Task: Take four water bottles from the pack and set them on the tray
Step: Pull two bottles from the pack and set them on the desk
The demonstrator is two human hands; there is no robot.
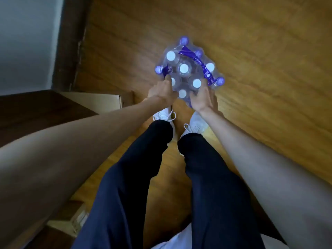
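Dark trouser legs point(143, 177) and white laced shoes point(195, 123) stand on the wood-grain floor point(260, 60). Left hand point(162, 92) and right hand point(203, 99), fingers curled, grip the near edge of the shrink-wrapped pack point(188, 69) of white-capped bottles resting on the floor.

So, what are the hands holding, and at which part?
Both the left hand and right hand grip the pack of bottles at its near edge.

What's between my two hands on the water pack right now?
In the head view, one white bottle cap under the pack's clear wrap sits between the left hand and right hand.
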